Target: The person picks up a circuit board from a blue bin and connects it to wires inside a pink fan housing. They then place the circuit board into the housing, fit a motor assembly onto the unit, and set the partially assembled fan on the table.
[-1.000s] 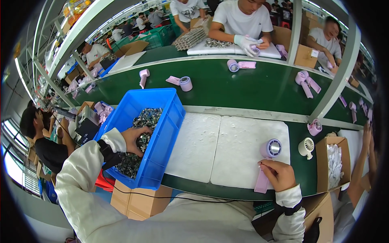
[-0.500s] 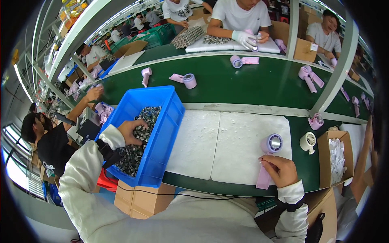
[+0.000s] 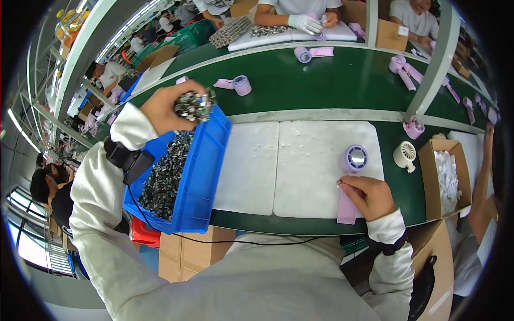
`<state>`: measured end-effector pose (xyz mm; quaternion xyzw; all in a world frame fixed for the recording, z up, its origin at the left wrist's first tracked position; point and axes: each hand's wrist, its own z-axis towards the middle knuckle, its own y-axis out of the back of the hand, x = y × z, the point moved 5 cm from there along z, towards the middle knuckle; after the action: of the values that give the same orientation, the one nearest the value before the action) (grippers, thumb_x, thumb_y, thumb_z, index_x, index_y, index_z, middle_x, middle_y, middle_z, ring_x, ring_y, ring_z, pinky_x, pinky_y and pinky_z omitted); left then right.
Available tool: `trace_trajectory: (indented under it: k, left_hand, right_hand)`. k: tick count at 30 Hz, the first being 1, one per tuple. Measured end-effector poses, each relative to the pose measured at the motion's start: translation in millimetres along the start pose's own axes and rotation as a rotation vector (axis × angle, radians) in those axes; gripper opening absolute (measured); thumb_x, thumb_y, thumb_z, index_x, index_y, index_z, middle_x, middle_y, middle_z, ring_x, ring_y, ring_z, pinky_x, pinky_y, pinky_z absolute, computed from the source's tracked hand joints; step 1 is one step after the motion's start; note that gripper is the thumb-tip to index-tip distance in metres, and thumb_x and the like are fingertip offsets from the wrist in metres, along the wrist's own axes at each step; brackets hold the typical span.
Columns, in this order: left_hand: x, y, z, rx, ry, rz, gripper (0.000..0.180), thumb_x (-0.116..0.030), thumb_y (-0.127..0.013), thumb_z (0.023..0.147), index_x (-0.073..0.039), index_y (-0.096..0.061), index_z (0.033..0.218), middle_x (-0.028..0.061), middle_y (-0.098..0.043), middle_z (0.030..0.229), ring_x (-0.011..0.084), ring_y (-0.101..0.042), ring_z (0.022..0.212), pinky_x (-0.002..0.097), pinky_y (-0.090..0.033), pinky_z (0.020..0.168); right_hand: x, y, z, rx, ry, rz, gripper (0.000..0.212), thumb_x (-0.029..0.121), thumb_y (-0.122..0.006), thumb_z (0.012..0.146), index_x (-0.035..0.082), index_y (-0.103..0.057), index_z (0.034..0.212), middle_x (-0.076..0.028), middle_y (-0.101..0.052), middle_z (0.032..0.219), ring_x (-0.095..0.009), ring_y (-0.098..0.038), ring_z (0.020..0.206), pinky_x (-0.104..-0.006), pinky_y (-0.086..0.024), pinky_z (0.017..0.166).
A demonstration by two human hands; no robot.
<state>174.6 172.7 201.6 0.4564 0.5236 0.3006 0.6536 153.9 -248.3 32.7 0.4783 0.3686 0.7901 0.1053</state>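
Note:
A clump of small dark-and-silver electronic parts [image 3: 193,107] fills my left hand [image 3: 160,109], its fingers curled round them, held above the far end of a blue bin [image 3: 206,179]. More of the same loose parts [image 3: 163,179] lie in the bin. On the white foam mat, a lilac handheld fan [image 3: 347,209] lies with its round head away from me and its handle toward me. My right hand [image 3: 372,197] is beside the handle, thumb and forefinger pinched together. A tiny light thing seems to show at their tips, too small to name.
White foam mats [image 3: 246,166] cover the bench. On the right stand a cream fan head [image 3: 405,155], a lilac fan piece [image 3: 414,127] and a cardboard box [image 3: 431,179] of white pieces. Beyond a metal rail, a green conveyor [image 3: 284,91] carries lilac fans; a gloved co-worker's hand [image 3: 306,23] works opposite.
My left hand has risen out of the bin and away from me, bringing up a handful of parts. My right hand keeps its pinch beside the fan. The whole view has shifted slightly.

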Motion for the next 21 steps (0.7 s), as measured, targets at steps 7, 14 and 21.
trace_trajectory:
  k: [7,14,21]
  left_hand:
    - [-57.1,-135.8,80.1,0.454,-0.319,0.008,0.063,-0.012,-0.085,0.066,-0.013,-0.060,0.124,0.0117,-0.071,0.108,0.0320,-0.069,0.104,0.0402,-0.054,0.092]
    - [-55.8,-186.7,72.6,0.568,-0.295,0.111,0.071,-0.014,-0.086,0.067,-0.018,-0.059,0.132,0.0201,-0.057,0.137,0.0412,-0.063,0.114,0.0443,-0.051,0.098]
    - [-77.8,-153.8,78.7,0.649,-0.397,0.218,0.084,-0.028,-0.086,0.076,-0.023,-0.050,0.151,0.0222,-0.048,0.149,0.0403,-0.055,0.129,0.0396,-0.047,0.107]
  right_hand:
    - [-4.5,0.5,-5.0,-0.059,0.019,-0.092,0.016,0.023,-0.072,0.093,0.011,-0.077,0.102,-0.011,-0.074,0.084,-0.030,-0.069,0.069,-0.0384,-0.055,0.064]
    - [-6.5,0.6,-10.1,-0.089,0.068,-0.062,0.018,0.026,-0.071,0.094,0.012,-0.079,0.103,-0.011,-0.076,0.089,-0.030,-0.071,0.075,-0.0374,-0.056,0.067]
    - [-8.1,2.5,-10.6,-0.067,0.062,-0.097,0.020,0.031,-0.070,0.095,0.015,-0.080,0.103,-0.009,-0.075,0.086,-0.030,-0.071,0.074,-0.0381,-0.056,0.064]
